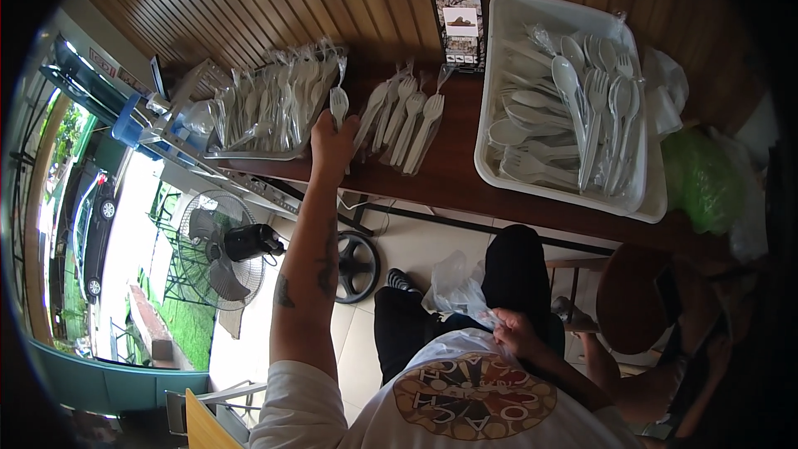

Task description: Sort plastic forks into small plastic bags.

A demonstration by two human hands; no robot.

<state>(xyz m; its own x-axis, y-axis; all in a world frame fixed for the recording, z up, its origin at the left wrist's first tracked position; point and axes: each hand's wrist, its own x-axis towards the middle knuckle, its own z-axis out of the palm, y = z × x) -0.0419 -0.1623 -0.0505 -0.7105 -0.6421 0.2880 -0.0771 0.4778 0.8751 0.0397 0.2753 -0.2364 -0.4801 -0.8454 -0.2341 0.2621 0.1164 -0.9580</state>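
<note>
My left hand (335,140) is stretched out over the table and grips a wrapped plastic fork (339,103) in clear film. Close to its left stands a tray (262,153) packed with several wrapped sets of plastic cutlery (280,96). Wrapped forks and spoons (405,115) lie in a row just right of that hand. In my lap, my right hand (515,332) pinches the edge of a clear plastic bag (458,287). Farther right, a white tub (483,156) holds loose plastic spoons (530,100) and forks (597,90).
A phone (461,31) with a lit screen leans against the slatted wood wall (386,0). Beyond the tub sits a green plastic bag (704,181). A fan (221,249) stands at the left below the table (455,118). Another person's bare leg (605,362) shows beside a round stool (633,299).
</note>
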